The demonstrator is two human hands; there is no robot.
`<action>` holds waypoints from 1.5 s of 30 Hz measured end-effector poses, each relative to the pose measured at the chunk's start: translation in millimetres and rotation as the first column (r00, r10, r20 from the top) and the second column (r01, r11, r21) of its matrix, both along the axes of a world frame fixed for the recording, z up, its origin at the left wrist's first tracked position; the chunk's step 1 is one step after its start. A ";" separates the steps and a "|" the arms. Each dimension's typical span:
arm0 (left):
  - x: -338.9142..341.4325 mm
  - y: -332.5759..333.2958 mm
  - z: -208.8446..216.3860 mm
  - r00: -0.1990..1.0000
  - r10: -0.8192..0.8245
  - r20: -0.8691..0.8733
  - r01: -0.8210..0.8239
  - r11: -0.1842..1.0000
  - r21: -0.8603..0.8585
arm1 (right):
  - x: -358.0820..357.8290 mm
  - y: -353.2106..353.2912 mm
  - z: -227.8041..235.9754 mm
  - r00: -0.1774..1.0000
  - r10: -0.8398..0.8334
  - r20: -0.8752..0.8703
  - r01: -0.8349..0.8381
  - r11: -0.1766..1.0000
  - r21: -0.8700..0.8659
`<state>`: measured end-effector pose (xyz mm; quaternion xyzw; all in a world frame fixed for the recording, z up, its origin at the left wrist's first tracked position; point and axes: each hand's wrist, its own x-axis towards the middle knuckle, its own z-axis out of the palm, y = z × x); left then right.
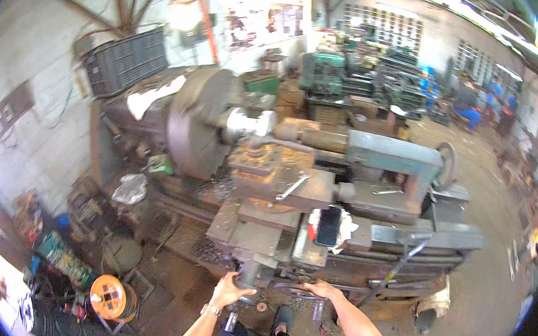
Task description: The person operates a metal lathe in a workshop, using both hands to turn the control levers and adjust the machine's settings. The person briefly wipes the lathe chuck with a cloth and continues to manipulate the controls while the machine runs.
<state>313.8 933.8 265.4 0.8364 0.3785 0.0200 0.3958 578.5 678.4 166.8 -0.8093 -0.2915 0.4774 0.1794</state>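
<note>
Left hand (pixel 228 290), watch on wrist, wrapped around crank handle (pixel 246 276) at lathe (pixel 293 190) front, low on apron. Right hand (pixel 320 289) flat on handwheel (pixel 299 290) just beside, fingers loosely curled. Above: phone (pixel 328 225) on rag, wrench (pixel 291 187) atop carriage, chuck (pixel 198 121) gripping shiny bar. Orange reel (pixel 110 296) on floor, left.

This is a metalworking machine shop. A large, oil-stained grey metal lathe (pixel 293 190) with a broad round steel chuck plate (pixel 198 121) fills the middle, and more green and grey machine tools (pixel 357 79) stand in rows behind it on a bare, dirty concrete floor (pixel 484 302). Rough whitewashed block walls (pixel 36 78), a black plastic crate (pixel 126 61), an orange cable reel (pixel 111 297) and scattered scrap complete the industrial setting.
</note>
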 end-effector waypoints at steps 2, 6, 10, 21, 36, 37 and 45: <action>1.0 1.0 -2.6 1.000 -0.023 0.016 0.023 1.000 -0.008 | -6.0 12.5 5.7 1.000 -0.010 -0.017 0.009 0.999 -0.046; 2.5 1.8 -2.6 1.000 -0.002 -0.017 0.002 1.000 0.018 | -14.5 34.6 23.4 0.997 0.073 -0.015 -0.074 0.989 -0.128; 2.0 0.9 -1.7 1.000 0.015 0.004 -0.015 1.000 0.024 | -18.7 26.5 27.2 1.000 0.019 0.011 -0.017 0.992 -0.125; 1.4 -1.3 2.0 1.000 0.009 0.027 -0.011 0.999 0.048 | -17.1 23.4 6.8 0.990 -0.029 0.137 0.047 0.990 -0.133; 0.7 -0.9 0.8 0.999 0.015 0.050 -0.015 1.000 0.008 | -14.8 11.8 2.8 0.988 -0.071 0.140 0.072 0.997 -0.005; 0.1 -1.2 1.4 0.998 0.027 0.053 -0.027 1.000 -0.005 | -15.2 10.2 0.6 0.988 -0.053 0.145 0.058 0.998 -0.029; 1.2 1.0 -4.7 0.997 -0.033 0.067 0.031 0.999 0.027 | -15.1 9.5 -7.3 0.986 -0.157 0.063 0.151 0.984 0.090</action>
